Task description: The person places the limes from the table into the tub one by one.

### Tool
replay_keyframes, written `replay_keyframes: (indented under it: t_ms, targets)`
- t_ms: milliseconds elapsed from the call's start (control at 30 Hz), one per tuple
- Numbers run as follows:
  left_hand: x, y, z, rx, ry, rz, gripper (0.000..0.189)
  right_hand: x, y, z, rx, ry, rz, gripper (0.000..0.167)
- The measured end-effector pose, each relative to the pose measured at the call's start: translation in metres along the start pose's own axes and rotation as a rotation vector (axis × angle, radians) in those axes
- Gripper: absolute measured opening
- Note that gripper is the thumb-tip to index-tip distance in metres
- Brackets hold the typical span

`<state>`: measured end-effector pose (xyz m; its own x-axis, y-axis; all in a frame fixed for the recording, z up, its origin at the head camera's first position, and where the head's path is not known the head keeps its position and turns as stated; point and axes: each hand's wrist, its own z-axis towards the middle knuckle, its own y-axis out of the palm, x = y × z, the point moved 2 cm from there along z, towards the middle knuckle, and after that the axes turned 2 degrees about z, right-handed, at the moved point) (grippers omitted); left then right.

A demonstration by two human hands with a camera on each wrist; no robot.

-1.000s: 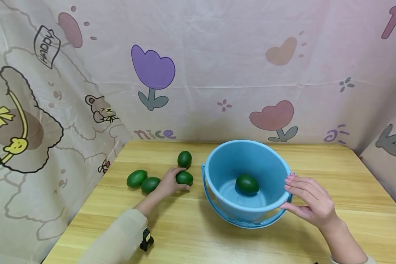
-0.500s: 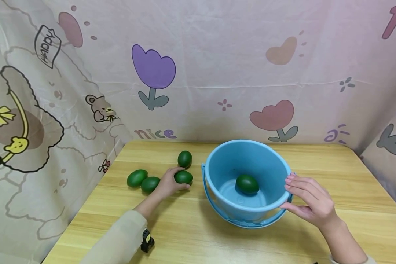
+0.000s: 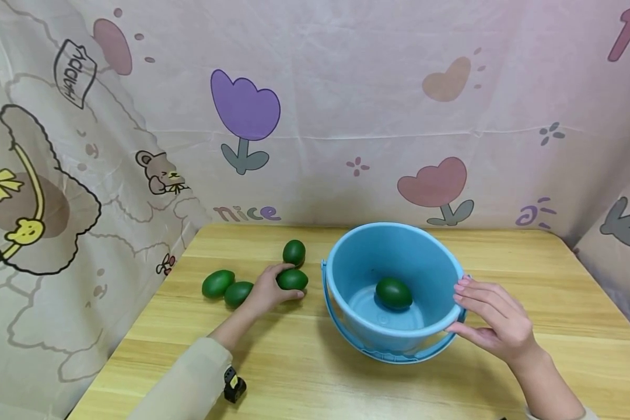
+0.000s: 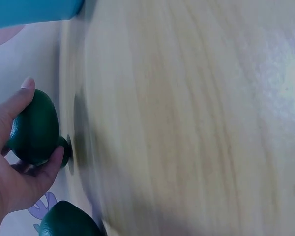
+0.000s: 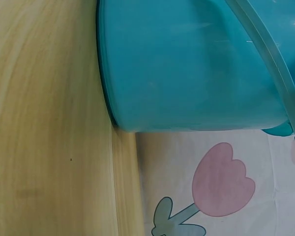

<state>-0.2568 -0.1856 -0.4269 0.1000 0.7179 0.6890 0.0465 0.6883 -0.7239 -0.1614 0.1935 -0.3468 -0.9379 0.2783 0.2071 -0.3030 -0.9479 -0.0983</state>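
My left hand [image 3: 269,291] grips a smooth, dark green oval fruit [image 3: 293,279] between thumb and fingers. In the left wrist view that fruit [image 4: 35,129] is off the table, with a shadow beside it. Just behind it on the table is another green fruit [image 3: 294,252]. Two more, a green fruit [image 3: 218,284] and its neighbour [image 3: 238,294], lie together left of the hand. My right hand [image 3: 496,318] holds the right side of a light blue bucket [image 3: 383,344] at its rim. One green fruit [image 3: 394,293] lies on the bucket's floor.
The bucket's handle [image 3: 341,326] hangs down across its front. A wooden table [image 3: 304,373] carries everything, and a printed cloth [image 3: 325,105] hangs along its back and left sides. A small black device [image 3: 234,386] sits by the left sleeve.
My left hand has risen very slightly with the green fruit in its grip. The right hand and the bucket have stayed in place.
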Motion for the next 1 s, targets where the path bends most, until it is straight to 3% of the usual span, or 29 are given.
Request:
replay_keyframes:
  t_ms: [367, 700, 1000]
  targets:
    - [0.007, -0.001, -0.006, -0.006, 0.068, 0.026, 0.07, -0.002, 0.0, 0.0, 0.006, 0.0, 0.005, 0.044]
    - [0.016, -0.01, -0.013, -0.023, 0.077, 0.024, 0.07, -0.002, -0.001, -0.004, -0.001, 0.007, -0.009, 0.045]
    - [0.011, -0.018, -0.017, -0.025, 0.072, 0.035, 0.07, -0.002, 0.0, -0.006, -0.005, 0.005, -0.025, 0.045]
